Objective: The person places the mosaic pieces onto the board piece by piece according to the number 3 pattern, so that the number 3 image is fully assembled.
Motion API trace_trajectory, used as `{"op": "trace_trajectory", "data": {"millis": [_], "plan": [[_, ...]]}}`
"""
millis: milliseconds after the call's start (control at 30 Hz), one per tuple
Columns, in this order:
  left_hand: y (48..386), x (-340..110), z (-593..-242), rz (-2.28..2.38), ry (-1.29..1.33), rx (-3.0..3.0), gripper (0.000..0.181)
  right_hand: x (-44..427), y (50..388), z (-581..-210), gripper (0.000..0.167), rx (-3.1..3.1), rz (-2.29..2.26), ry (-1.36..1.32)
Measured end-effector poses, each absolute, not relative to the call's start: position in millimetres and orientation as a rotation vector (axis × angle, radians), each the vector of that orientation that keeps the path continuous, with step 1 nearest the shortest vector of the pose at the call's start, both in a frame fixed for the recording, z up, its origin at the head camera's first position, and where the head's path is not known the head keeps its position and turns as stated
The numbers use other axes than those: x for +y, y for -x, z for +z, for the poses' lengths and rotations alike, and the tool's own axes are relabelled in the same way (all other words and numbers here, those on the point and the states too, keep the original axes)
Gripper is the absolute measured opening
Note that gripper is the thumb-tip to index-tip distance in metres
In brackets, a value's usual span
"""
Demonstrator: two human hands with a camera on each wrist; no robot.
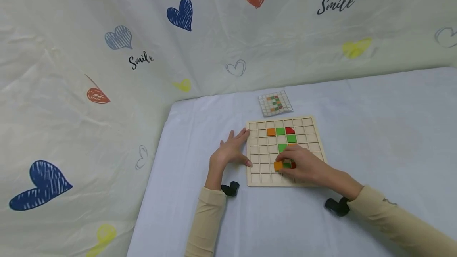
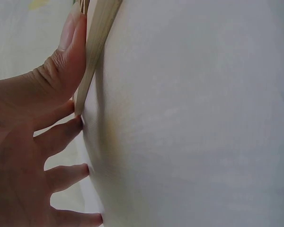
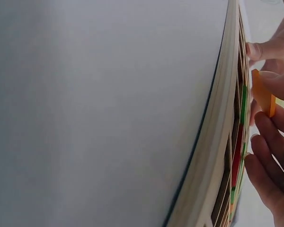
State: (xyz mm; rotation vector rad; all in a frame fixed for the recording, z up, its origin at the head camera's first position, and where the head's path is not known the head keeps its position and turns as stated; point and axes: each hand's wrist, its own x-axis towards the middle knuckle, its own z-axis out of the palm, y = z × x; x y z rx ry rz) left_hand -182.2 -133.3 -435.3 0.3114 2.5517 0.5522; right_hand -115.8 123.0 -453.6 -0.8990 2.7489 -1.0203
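Note:
A wooden grid board (image 1: 262, 179) lies on the white cloth. Spread along its left edge, my left hand (image 1: 230, 150) rests with the thumb on the frame and the fingers fanned out; the left wrist view shows the thumb (image 2: 72, 52) against the wooden side. My right hand (image 1: 305, 164) pinches an orange square tile (image 3: 264, 94) between thumb and finger, tilted just above the board's lower rows. Beside it are a green tile (image 1: 287, 165) and a red one, partly covered by my fingers. Upper cells hold an orange tile (image 1: 271, 132), green tiles (image 1: 280, 131) and a red rounded piece (image 1: 290, 130).
Behind the board lies a pattern card (image 1: 275, 103) with a small coloured grid. Black wrist devices sit by the left cuff (image 1: 230, 188) and the right cuff (image 1: 337, 206). A curtain (image 1: 214, 23) printed with hearts hangs behind and to the left of the table.

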Motion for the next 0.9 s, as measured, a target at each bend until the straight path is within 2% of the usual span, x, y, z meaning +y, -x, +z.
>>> {"op": "trace_trajectory", "data": {"millis": [900], "plan": [[180,-133,-434,0.565,-0.301,2.536,0.117,108,118,-459,0.024,2.773,-0.877,0.859]]}}
